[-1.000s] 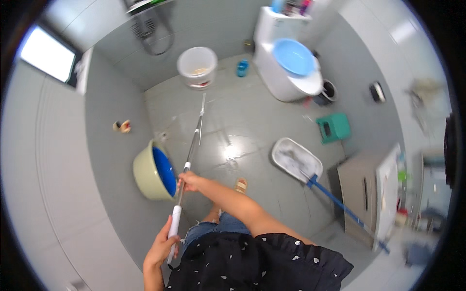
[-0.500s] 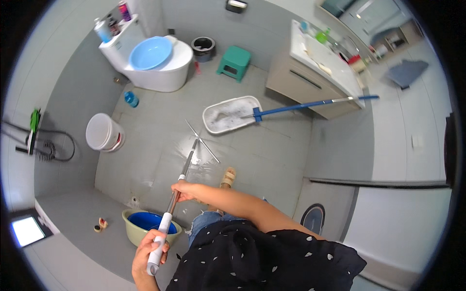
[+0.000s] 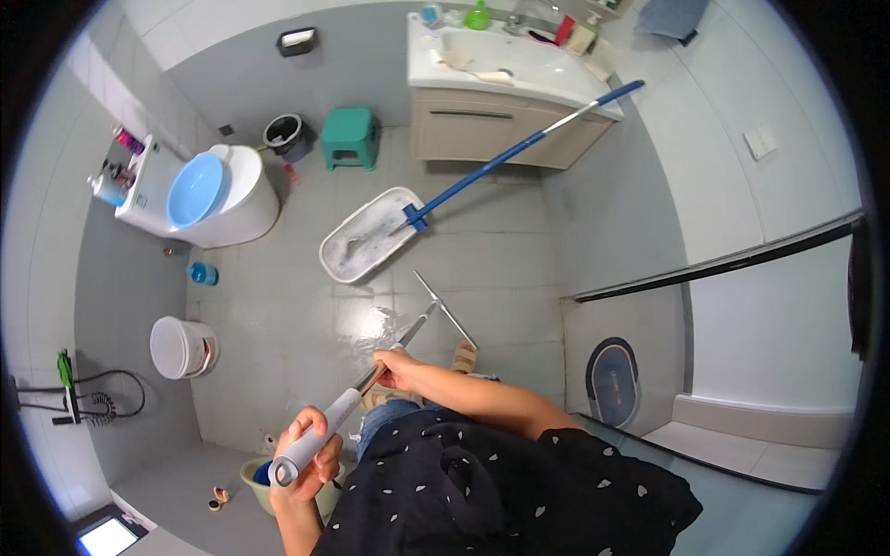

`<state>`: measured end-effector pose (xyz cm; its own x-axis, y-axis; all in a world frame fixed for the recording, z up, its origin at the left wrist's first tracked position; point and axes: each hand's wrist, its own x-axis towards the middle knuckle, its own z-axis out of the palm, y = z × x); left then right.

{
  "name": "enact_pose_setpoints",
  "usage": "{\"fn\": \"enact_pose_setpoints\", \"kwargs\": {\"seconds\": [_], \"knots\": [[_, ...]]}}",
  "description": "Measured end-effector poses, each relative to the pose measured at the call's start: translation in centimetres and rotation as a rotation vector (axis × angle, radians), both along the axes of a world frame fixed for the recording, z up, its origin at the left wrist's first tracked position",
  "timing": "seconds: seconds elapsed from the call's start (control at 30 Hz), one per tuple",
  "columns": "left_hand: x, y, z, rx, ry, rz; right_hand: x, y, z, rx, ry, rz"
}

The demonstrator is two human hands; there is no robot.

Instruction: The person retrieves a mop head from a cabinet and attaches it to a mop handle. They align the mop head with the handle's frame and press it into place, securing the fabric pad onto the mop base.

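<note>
A floor squeegee (image 3: pixel 343 409) with a white grip and a silver pole runs from near my body out to the wet tiles. Its thin straight blade (image 3: pixel 454 321) rests on the floor just ahead of my sandalled foot (image 3: pixel 464 358). My left hand (image 3: pixel 311 443) is wrapped round the white grip near its end. Further down the pole, my right hand (image 3: pixel 394 367) is closed round it. Beneath my left hand, a pale yellow basin (image 3: pixel 252 473) with something blue inside is partly hidden by my arm.
A white tub (image 3: pixel 336 263) of suds holds a blue-handled mop (image 3: pixel 501 165) leaning on the sink cabinet (image 3: pixel 454 139). A white bucket (image 3: pixel 176 347), a blue bottle (image 3: pixel 202 273), a toilet (image 3: pixel 248 208) with a blue basin (image 3: pixel 197 190), a green stool (image 3: pixel 349 139) and a bin (image 3: pixel 286 135) stand around.
My view has turned toward the right. The squeegee blade has moved right and nearer my feet, with both hands staying on the pole.
</note>
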<state>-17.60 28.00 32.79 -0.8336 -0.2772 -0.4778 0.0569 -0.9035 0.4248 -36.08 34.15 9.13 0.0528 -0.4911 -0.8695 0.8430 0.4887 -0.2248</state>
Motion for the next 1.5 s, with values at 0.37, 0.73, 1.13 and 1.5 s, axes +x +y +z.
{"fn": "enact_pose_setpoints", "kwargs": {"seconds": [0.37, 0.73, 1.13, 1.5], "knots": [[-24.8, 8.8, 2.1, -0.054, 0.012, -0.236, -22.3, 13.0, 3.7, -0.115, 0.151, -0.285], [-47.2, 11.8, 0.3, -0.271, -0.062, -0.523, -36.1, 16.5, 5.0, -0.384, 1.8, -0.177], [-61.4, 2.8, -6.1, -0.499, -0.12, -0.719, -65.7, 18.5, 6.3, 0.237, 1.673, -0.275], [-62.9, -1.9, -9.0, -0.377, -0.497, -0.218, -83.3, 18.3, 3.5, 0.102, 1.516, -0.339]]}}
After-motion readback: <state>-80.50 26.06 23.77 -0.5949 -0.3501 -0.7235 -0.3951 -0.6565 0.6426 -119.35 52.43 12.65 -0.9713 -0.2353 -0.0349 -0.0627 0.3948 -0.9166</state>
